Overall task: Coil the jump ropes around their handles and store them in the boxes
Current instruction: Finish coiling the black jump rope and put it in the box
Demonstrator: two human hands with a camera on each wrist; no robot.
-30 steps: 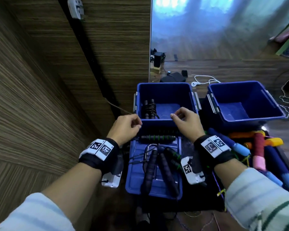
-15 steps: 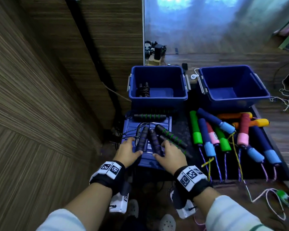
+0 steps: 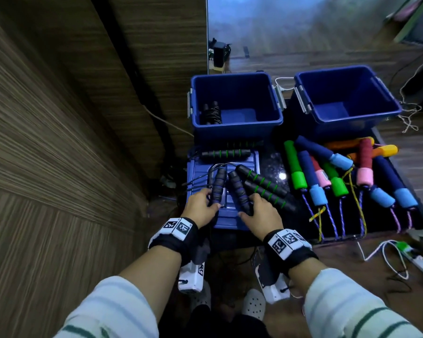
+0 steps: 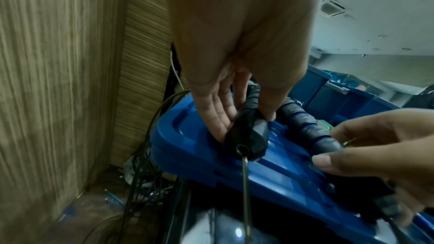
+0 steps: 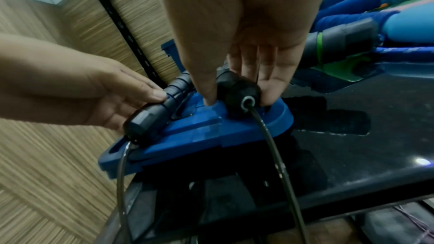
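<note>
A black jump rope with blue-ringed handles lies on a blue lid (image 3: 252, 157) in front of the boxes. My left hand (image 3: 205, 201) pinches the near end of its left handle (image 3: 217, 184) between thumb and fingers, also seen in the left wrist view on the handle (image 4: 249, 133). My right hand (image 3: 252, 208) grips the near end of the right handle (image 3: 237, 189), thumb on one side and fingers on the other (image 5: 239, 97). The black cord (image 5: 270, 136) hangs down off the table edge. The left blue box (image 3: 235, 75) holds one coiled black rope (image 3: 211, 113). The right blue box (image 3: 347, 69) is empty.
Black handles with green rings (image 3: 261, 181) lie beside my right hand, and another (image 3: 226, 153) lies at the lid's far edge. Several coloured foam-handled ropes (image 3: 340, 172) cover the black table on the right. A wood-panelled wall (image 3: 59, 142) stands close on the left. Cables lie on the floor.
Both hands have drawn back from the left box's rim to the near end of the lid and taken hold of the two blue-ringed handles.
</note>
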